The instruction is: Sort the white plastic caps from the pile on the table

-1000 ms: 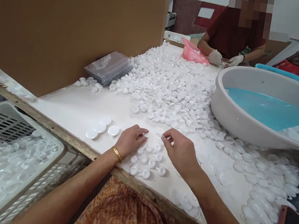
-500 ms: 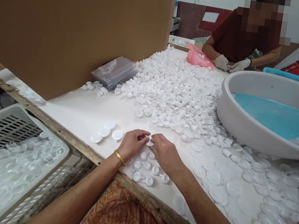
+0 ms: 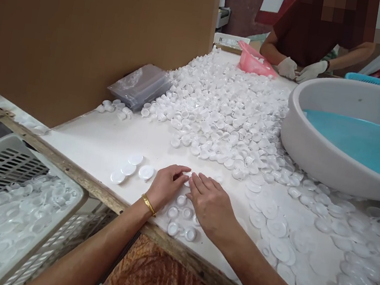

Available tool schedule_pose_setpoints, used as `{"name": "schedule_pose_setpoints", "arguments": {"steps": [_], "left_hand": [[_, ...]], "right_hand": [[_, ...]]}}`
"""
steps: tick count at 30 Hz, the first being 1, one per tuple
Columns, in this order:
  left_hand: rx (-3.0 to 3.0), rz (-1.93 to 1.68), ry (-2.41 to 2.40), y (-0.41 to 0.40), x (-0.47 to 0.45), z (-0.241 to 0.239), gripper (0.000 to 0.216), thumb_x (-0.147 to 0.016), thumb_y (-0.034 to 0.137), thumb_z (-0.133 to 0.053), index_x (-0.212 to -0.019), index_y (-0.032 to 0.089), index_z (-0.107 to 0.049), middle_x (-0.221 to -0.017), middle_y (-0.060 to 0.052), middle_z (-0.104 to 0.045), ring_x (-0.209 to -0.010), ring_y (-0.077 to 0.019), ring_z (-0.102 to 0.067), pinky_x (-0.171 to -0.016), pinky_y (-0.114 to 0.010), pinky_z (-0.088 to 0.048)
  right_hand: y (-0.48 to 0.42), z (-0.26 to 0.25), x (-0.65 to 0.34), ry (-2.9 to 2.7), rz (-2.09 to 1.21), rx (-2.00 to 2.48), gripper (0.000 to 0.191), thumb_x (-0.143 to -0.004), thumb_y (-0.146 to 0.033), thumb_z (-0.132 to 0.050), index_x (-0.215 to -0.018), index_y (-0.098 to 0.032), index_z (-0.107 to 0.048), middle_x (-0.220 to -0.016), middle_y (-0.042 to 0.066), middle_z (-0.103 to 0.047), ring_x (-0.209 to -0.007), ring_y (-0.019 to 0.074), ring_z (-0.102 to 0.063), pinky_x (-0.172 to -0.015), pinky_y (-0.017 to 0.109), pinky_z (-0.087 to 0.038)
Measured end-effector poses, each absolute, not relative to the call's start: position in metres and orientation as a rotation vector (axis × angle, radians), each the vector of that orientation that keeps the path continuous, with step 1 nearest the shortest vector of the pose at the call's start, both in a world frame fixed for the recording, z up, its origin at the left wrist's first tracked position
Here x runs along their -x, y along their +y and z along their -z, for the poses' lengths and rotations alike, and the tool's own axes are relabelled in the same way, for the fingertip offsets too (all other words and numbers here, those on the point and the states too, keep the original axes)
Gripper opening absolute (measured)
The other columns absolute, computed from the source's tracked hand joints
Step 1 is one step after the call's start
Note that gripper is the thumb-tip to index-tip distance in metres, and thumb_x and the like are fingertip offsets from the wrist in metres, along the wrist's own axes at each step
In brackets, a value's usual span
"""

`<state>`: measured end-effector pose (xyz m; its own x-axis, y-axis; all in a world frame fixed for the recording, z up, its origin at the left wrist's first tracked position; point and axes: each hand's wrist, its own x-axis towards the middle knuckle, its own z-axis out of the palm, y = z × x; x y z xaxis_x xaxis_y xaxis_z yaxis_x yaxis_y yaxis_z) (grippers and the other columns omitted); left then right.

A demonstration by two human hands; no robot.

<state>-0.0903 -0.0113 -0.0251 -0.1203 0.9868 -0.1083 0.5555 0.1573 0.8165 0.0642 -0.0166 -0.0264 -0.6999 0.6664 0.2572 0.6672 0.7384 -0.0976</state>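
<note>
My left hand (image 3: 165, 186) rests on the white table (image 3: 104, 141) near its front edge, fingers curled and pinching a small white plastic cap (image 3: 187, 176). My right hand (image 3: 210, 203) lies right beside it, fingers pressed together and touching the same cap. Under and just in front of both hands sits a cluster of small white caps (image 3: 182, 217), open side up. Three flat white lids (image 3: 132, 167) lie to the left of my left hand. A big heap of white caps (image 3: 223, 114) covers the table's middle.
A grey basin (image 3: 320, 152) with a blue liner stands at the right, flat clear discs (image 3: 305, 231) spread before it. A grey slotted crate (image 3: 4, 210) of caps sits lower left. A brown cardboard wall (image 3: 86, 27) and plastic bags (image 3: 141, 85) stand left. A gloved person (image 3: 301, 68) works opposite.
My right hand has moved left to meet my left hand, and both now close on one cap. The camera view has shifted slightly.
</note>
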Motion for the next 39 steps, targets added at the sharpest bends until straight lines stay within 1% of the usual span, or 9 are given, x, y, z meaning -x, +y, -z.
{"name": "schedule_pose_setpoints", "arguments": {"steps": [5,11,13,16,20,24,29,36,39], "left_hand": [[-1.532,-0.707,1.729,-0.006,0.091,0.02,0.026,-0.079,0.024,-0.048,-0.098,0.02,-0.066,-0.095,-0.002,-0.069,-0.084,-0.0147,-0.061,-0.079,-0.026,-0.047],[-1.435,-0.604,1.737,0.004,0.1,0.02,0.03,-0.078,0.033,-0.049,-0.101,0.02,-0.064,-0.06,0.003,-0.057,-0.057,-0.0123,-0.052,-0.059,-0.025,-0.043],[-1.492,-0.676,1.85,0.012,0.099,0.015,0.032,-0.082,0.036,-0.045,-0.102,0.019,-0.064,-0.068,0.0,-0.059,-0.062,-0.0133,-0.053,-0.065,-0.027,-0.045],[-1.74,-0.874,2.048,0.028,0.089,0.004,0.038,-0.089,0.035,-0.034,-0.111,0.02,-0.061,-0.093,-0.007,-0.059,-0.087,-0.0177,-0.054,-0.084,-0.033,-0.043],[-1.956,-0.735,2.261,0.047,0.068,0.004,0.042,-0.09,0.038,-0.031,-0.129,0.03,-0.045,-0.119,-0.012,-0.047,-0.112,-0.0269,-0.041,-0.092,-0.046,-0.036],[-2.15,-0.552,2.23,0.049,0.058,0.018,0.047,-0.091,0.044,-0.028,-0.137,0.038,-0.029,-0.139,-0.009,-0.03,-0.13,-0.0289,-0.024,-0.102,-0.052,-0.023],[-2.196,-0.329,2.102,0.048,0.059,0.031,0.051,-0.088,0.052,-0.029,-0.138,0.042,-0.023,-0.148,-0.004,-0.017,-0.137,-0.0292,-0.007,-0.106,-0.056,-0.009],[-2.194,-0.275,2.07,0.052,0.061,0.033,0.054,-0.087,0.055,-0.031,-0.138,0.043,-0.021,-0.15,-0.002,-0.01,-0.138,-0.0286,-0.002,-0.106,-0.057,-0.004],[-2.189,-0.304,2.1,0.053,0.059,0.031,0.053,-0.087,0.054,-0.032,-0.138,0.041,-0.024,-0.15,-0.002,-0.012,-0.138,-0.0281,-0.003,-0.107,-0.057,-0.004]], "right_hand": [[-0.023,0.032,-0.059,-2.662,0.01,1.121,0.037,-0.091,-0.019,-0.04,-0.122,-0.005,-0.053,-0.13,0.017,-0.048,-0.121,0.0285,-0.046,-0.099,0.046,-0.038],[-0.016,0.029,-0.058,-2.653,-0.036,1.16,0.036,-0.092,-0.021,-0.038,-0.122,-0.008,-0.053,-0.13,0.014,-0.05,-0.12,0.0278,-0.046,-0.101,0.049,-0.034],[-0.014,0.028,-0.059,-2.629,-0.089,1.156,0.036,-0.092,-0.023,-0.039,-0.123,-0.011,-0.052,-0.131,0.011,-0.05,-0.121,0.0279,-0.045,-0.101,0.05,-0.034],[-0.015,0.025,-0.057,-2.579,-0.183,1.125,0.038,-0.091,-0.026,-0.041,-0.126,-0.014,-0.049,-0.132,0.008,-0.05,-0.124,0.0271,-0.041,-0.103,0.051,-0.03],[-0.019,0.019,-0.06,-2.48,-0.289,1.166,0.04,-0.09,-0.024,-0.043,-0.129,-0.014,-0.046,-0.135,0.009,-0.047,-0.125,0.0245,-0.04,-0.104,0.047,-0.029],[-0.022,0.016,-0.083,-2.32,-0.27,1.29,0.036,-0.09,-0.022,-0.039,-0.121,-0.011,-0.054,-0.129,0.011,-0.053,-0.122,0.0248,-0.044,-0.104,0.047,-0.03],[-0.023,0.017,-0.114,-2.105,-0.361,1.402,0.034,-0.089,-0.026,-0.038,-0.115,-0.016,-0.057,-0.12,0.01,-0.06,-0.112,0.0246,-0.052,-0.098,0.05,-0.036],[-0.019,0.003,-0.123,-1.931,-0.52,1.443,0.033,-0.088,-0.028,-0.041,-0.119,-0.025,-0.054,-0.122,0.007,-0.057,-0.115,0.0248,-0.05,-0.1,0.054,-0.033],[-0.014,-0.005,-0.126,-1.898,-0.616,1.482,0.034,-0.089,-0.028,-0.04,-0.118,-0.025,-0.055,-0.124,0.007,-0.056,-0.117,0.0251,-0.049,-0.098,0.052,-0.037]]}}
